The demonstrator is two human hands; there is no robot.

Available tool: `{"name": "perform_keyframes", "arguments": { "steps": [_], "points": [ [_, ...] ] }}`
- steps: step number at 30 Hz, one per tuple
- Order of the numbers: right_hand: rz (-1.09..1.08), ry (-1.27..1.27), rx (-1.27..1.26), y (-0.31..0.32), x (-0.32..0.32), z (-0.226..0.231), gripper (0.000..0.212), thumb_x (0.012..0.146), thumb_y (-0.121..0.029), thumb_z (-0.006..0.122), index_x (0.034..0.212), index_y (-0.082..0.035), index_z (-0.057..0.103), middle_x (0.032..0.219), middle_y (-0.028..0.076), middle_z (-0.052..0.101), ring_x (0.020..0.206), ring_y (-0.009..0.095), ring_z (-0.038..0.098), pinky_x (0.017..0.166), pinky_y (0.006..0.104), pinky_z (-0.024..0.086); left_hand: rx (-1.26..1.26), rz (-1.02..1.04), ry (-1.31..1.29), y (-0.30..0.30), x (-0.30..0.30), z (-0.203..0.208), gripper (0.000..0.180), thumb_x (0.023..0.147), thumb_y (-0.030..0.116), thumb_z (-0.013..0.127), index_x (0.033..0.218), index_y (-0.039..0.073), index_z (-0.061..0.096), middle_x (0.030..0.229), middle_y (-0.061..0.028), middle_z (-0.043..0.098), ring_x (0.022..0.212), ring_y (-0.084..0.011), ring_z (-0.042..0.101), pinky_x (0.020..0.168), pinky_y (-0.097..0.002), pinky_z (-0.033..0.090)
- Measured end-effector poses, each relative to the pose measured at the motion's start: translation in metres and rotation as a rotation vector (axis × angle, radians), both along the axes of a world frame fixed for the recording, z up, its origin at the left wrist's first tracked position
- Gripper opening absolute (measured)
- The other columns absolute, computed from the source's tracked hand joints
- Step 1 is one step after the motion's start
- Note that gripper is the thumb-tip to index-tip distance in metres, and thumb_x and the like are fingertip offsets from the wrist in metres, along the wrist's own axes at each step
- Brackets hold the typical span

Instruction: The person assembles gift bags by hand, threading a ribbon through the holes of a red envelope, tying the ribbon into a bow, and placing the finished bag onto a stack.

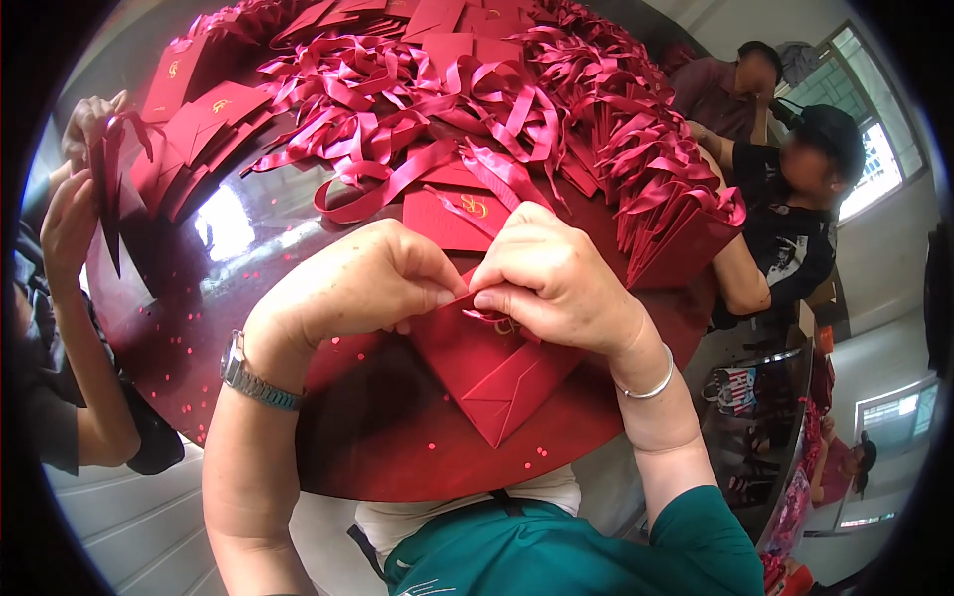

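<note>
A flat red paper gift bag [502, 382] lies tilted at the near edge of the table, its folded bottom toward me. My left hand [373, 278] pinches the bag's top edge between thumb and fingertips. Right beside it, my right hand [552, 278] is closed in a pinch on the same edge. A bit of dark pink ribbon [481, 315] shows below the right thumb; whether the fingertips also grip ribbon is hidden. Just beyond my hands lies another red bag [447, 221] with a gold print and ribbon across it.
Heaps of pink ribbon handles [397, 89] and stacked red bags [204, 129] cover the far side of the dark round table [368, 437]. A dense row of bags [676, 233] stands at right. A co-worker's hands [75, 199] hold a bag at left; other people sit at right.
</note>
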State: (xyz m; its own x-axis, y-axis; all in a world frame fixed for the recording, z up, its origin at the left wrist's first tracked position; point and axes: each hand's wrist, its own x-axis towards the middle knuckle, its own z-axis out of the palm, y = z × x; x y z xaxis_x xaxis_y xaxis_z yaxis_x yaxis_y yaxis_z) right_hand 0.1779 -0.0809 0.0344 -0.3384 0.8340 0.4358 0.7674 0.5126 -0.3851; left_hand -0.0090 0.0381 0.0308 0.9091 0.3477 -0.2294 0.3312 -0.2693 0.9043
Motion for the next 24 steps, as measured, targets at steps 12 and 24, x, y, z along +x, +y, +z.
{"name": "perform_keyframes", "arguments": {
  "steps": [12,24],
  "points": [
    [0.113,0.093,-0.068,-0.006,-0.002,0.000,0.013,0.068,-0.006,0.077,0.075,-0.007,0.066,0.071,0.002,0.061,0.072,0.022,0.053,0.069,0.0332,0.045,0.000,-0.219,-0.029,0.000,0.002,-0.004,0.008,0.081,0.008,0.068,0.087,0.002,0.069,0.065,-0.0002,0.062,0.059,-0.0065,0.057,0.053,-0.0240,0.046],
    [0.140,0.139,-0.254,-0.005,0.010,0.006,0.006,0.075,-0.006,0.072,0.079,-0.004,0.068,0.072,0.004,0.064,0.074,0.022,0.055,0.072,0.0334,0.045,0.163,-0.142,-0.156,0.001,0.002,-0.003,0.014,0.075,0.010,0.065,0.082,-0.001,0.069,0.067,-0.0058,0.066,0.062,-0.0095,0.059,0.060,-0.0269,0.049]
  ]
}}
